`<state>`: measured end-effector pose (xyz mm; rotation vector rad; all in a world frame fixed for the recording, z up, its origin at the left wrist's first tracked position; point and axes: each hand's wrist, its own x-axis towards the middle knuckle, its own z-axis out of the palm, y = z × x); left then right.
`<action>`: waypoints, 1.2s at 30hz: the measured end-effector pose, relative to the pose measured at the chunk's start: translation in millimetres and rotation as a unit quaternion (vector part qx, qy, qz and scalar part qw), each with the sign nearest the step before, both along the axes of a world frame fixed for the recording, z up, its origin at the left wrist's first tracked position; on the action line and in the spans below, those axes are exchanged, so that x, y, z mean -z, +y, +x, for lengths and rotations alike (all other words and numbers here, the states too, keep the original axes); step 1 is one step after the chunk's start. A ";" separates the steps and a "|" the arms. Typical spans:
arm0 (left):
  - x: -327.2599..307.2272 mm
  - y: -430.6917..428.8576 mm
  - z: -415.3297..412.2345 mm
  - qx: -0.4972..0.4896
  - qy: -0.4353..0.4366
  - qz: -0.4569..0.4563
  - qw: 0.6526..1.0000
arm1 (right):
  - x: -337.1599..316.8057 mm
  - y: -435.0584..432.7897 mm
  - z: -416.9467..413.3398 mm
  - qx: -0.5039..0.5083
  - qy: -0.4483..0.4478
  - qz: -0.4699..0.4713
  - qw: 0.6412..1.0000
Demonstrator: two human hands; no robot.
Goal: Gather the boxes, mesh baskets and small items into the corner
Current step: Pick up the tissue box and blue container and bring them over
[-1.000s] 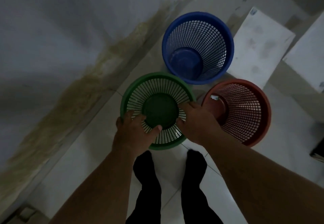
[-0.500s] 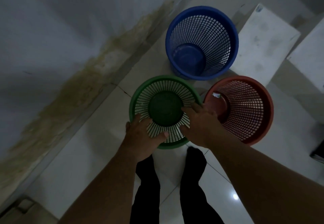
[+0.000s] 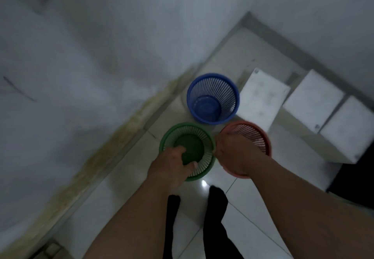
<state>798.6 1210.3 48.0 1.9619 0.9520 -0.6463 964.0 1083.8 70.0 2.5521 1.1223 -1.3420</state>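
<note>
Fingers of the left hand [image 3: 172, 164] grip the green mesh basket [image 3: 191, 146]; the right hand [image 3: 232, 154] rests on the red mesh basket [image 3: 254, 135], hold unclear.

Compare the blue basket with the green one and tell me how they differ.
The left hand grips the green basket at its near rim; the blue basket is untouched. The blue basket stands farther away, beside a white box; the green basket is nearer the feet. Both are round, mesh-walled and upright on the floor.
</note>
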 end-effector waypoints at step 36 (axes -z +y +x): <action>-356.5 -728.0 -220.3 0.723 -0.586 -0.080 0.357 | -365.1 -659.4 -547.5 0.706 -0.364 -0.119 0.596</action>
